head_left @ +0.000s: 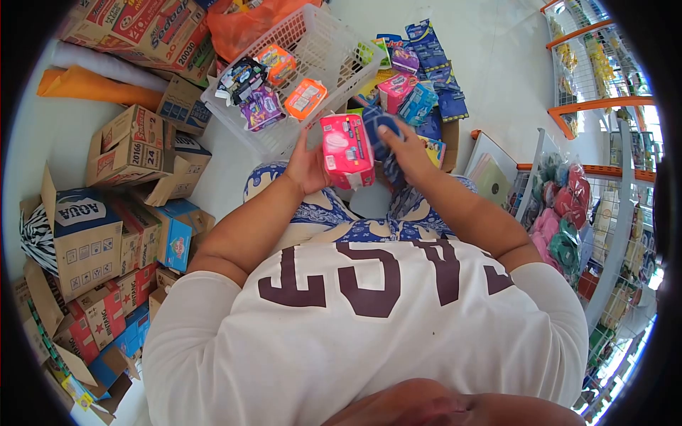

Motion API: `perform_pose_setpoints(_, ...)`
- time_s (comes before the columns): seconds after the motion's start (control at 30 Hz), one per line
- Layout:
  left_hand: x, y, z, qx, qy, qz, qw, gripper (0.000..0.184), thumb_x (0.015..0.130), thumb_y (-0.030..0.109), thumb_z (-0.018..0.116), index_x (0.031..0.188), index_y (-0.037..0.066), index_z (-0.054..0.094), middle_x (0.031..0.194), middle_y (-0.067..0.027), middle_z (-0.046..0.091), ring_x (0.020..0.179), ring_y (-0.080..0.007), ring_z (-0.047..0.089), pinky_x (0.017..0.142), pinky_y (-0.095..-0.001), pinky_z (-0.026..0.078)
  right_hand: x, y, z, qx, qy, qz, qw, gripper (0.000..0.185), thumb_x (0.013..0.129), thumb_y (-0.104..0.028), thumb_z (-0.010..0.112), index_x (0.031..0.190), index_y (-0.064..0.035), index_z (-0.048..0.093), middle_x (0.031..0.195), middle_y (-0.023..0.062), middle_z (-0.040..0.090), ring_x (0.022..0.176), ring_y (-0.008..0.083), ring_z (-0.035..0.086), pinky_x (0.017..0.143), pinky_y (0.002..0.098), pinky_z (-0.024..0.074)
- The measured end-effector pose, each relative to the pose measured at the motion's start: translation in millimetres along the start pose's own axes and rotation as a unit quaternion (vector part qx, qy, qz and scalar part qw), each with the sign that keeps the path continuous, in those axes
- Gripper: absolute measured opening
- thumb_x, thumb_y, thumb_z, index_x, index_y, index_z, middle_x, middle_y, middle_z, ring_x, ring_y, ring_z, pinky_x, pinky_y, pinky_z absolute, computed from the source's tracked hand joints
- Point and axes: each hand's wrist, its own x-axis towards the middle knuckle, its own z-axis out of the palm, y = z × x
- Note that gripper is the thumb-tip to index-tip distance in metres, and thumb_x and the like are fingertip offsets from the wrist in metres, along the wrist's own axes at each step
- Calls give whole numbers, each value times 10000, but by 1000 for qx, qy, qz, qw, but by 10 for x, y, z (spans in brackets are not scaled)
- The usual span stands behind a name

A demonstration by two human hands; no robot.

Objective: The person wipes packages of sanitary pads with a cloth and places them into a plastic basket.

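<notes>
My left hand (pixel 305 167) is closed on the lower left side of a bright pink pack (pixel 346 148), which looks like sanitary pads, held above my lap. In my right hand (pixel 408 148) is a bunched dark blue patterned cloth (pixel 381 133), close against the pack's right side. Just beyond, a white plastic crate (pixel 254 140) has a black pack (pixel 241 80), a purple pack (pixel 261 108) and two orange packs, one of them (pixel 306 99) nearest my hands. To the right, a pink pack (pixel 397 92) and a blue pack (pixel 418 104) lie among several others in a cardboard box (pixel 450 142).
Stacked cardboard boxes (pixel 89 241) crowd the left side. An orange plastic bag (pixel 245 32) sits behind the crate. Strips of blue sachets (pixel 430 50) lie at the back. On the right stand wire shelves with orange rails (pixel 604 104) and bagged goods (pixel 568 195).
</notes>
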Motion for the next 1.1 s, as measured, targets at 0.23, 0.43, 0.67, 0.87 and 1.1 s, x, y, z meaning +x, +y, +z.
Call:
perform_pose_setpoints(0.23,51,-11,-186,5,-26,-13,1000,635,915,524,508,1404,124,443,1350,-152,547,1253,-331,524,1091,-546,357,-294,-165,191,-386,-224,-419,791,586,705,-168,807,1256,-244,621,1360,138,446,1164,362,469,973,452,382)
perform_pose_setpoints(0.43,23,-17,-156,-36,-34,-7,999,564,883,406,607,1346,110,483,1292,-157,585,1178,-334,572,1065,-539,384,3,8,-45,-396,-112,-389,824,542,757,-110,758,1268,-220,612,1333,141,451,1188,363,456,998,438,385)
perform_pose_setpoints(0.67,-107,156,426,95,-45,198,974,776,860,632,544,1426,122,392,1394,-152,500,1233,-352,528,1052,-564,386,323,805,-601,-368,15,-161,916,386,844,-200,693,1212,-106,624,1226,206,522,1150,369,517,1003,398,408)
perform_pose_setpoints(0.87,-125,640,-234,-14,62,210,976,1074,750,893,314,1534,173,166,1560,-134,250,1405,-478,228,1102,-688,103,443,1063,-1204,-355,-19,141,924,510,791,-319,722,1249,-122,613,1175,206,629,1146,317,582,979,379,433)
perform_pose_setpoints(1.1,-150,415,-326,-41,233,228,944,872,901,718,361,1540,273,-31,1456,-150,385,1312,-391,399,1045,-550,287,941,1081,-1652,-408,81,113,902,830,734,-341,752,1436,-91,386,1229,272,582,1129,363,597,969,397,464)
